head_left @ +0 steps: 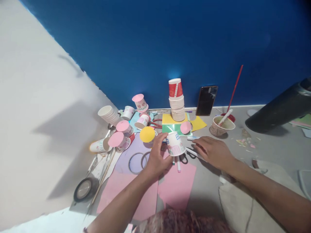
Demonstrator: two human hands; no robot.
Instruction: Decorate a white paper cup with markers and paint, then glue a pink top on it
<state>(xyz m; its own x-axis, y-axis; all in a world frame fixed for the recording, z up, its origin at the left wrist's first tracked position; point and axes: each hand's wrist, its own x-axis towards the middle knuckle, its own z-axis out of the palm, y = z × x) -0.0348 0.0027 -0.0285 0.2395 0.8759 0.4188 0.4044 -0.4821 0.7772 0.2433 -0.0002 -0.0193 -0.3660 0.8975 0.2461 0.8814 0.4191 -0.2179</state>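
Note:
My left hand point(156, 158) grips an upside-down paper cup point(175, 146), which has blue windows, a pink patch and small flowers drawn on its white side. To the right, my right hand point(215, 152) is low over the table with its fingers apart. Close to its fingertips lie a white marker with a blue end point(193, 138) and another white marker point(194, 153), partly hidden by the hand. Below the cup are a pink-tipped marker point(179, 165) and the black handles of scissors point(184, 158).
Decorated cups with pink paper discs point(116, 139) and a yellow disc point(147, 134) stand left. Behind are a cup stack point(177, 108) and a phone point(207, 101). A glue cup point(220, 127), dark bottle point(274, 111), tape roll point(84, 190) and pink paper point(178, 184) surround the hands.

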